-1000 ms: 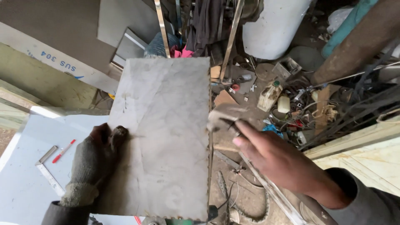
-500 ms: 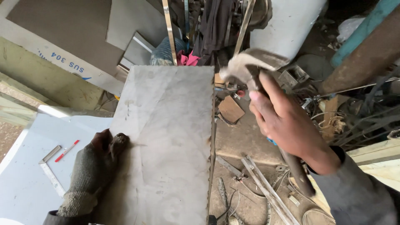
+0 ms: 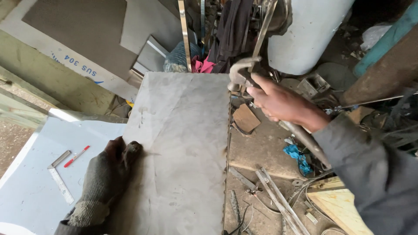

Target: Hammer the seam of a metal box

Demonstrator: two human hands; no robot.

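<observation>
Two hands were at work over a grey metal sheet (image 3: 183,148) that lay flat in the middle of the view, its far end reaching toward the clutter at the top. The left hand (image 3: 106,172), in a dark, worn glove, rested palm-down on the near left edge of the sheet, fingers loosely together and pressed against the metal, the forearm coming in from the bottom left. The right hand (image 3: 278,102) was bare and raised just beyond the sheet's right edge, near its far corner. It was closed in a fist around the handle of a hammer (image 3: 244,72), whose head pointed toward the sheet's corner while the handle ran back down along the grey sleeve (image 3: 370,174). The wrist was bent slightly inward, with the forearm stretching from the lower right.

Left of the sheet lay a pale blue board (image 3: 52,174) carrying a red marker (image 3: 76,156) and a metal square (image 3: 58,178). To the right, the dirt floor held scrap strips (image 3: 278,200) and a blue rag (image 3: 298,156).
</observation>
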